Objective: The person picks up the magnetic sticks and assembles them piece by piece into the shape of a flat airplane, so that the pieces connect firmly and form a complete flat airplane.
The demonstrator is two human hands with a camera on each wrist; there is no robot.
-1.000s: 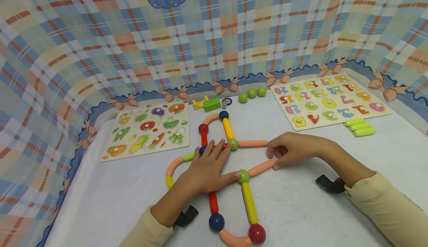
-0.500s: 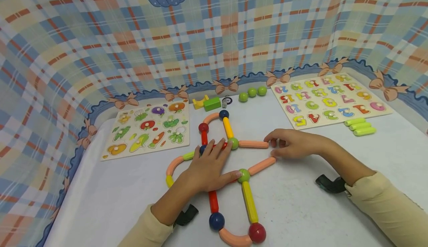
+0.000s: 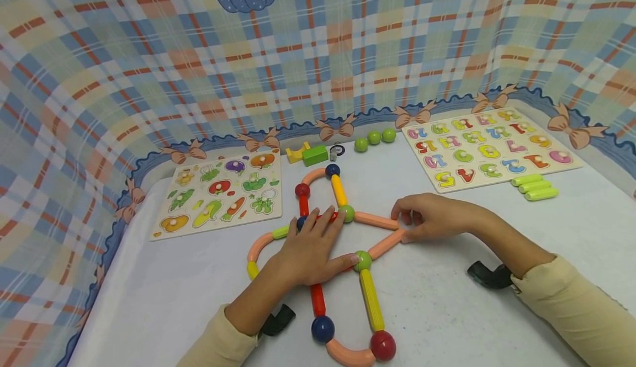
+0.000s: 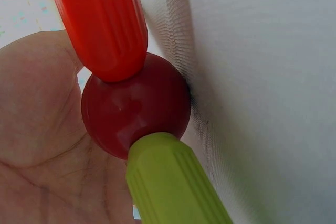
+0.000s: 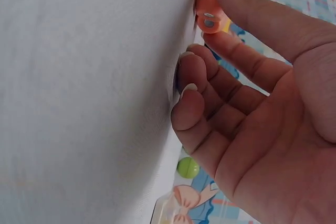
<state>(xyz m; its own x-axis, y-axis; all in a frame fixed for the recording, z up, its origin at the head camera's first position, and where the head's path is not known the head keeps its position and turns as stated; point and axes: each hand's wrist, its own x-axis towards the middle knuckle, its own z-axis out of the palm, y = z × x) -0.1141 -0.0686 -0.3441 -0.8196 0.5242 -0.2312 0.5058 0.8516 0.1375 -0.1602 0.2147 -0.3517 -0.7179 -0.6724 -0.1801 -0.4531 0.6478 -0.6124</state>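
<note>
A flat figure of magnetic building rods and balls lies on the table. My left hand (image 3: 310, 251) rests spread across its middle, thumb on the lower green ball (image 3: 362, 261); it hides part of the figure. Under that palm, the left wrist view shows a dark red ball (image 4: 136, 108) joining a red rod (image 4: 105, 19) and a yellow-green rod (image 4: 173, 187). At the right, my right hand (image 3: 432, 217) pinches the free ends of two orange rods, the upper rod (image 3: 376, 220) and the lower rod (image 3: 386, 244), between thumb and forefinger. Those ends meet in a point.
A vegetable puzzle board (image 3: 218, 196) lies back left, a number puzzle board (image 3: 477, 160) back right. Three light green rods (image 3: 535, 187) lie beside the latter. Green balls (image 3: 374, 137) and a green block (image 3: 315, 155) stand along the plaid curtain (image 3: 367, 52).
The two orange rods have swung toward each other, from spread apart to ends together. My right hand has closed its thumb and forefinger on them. My left hand stays put.
</note>
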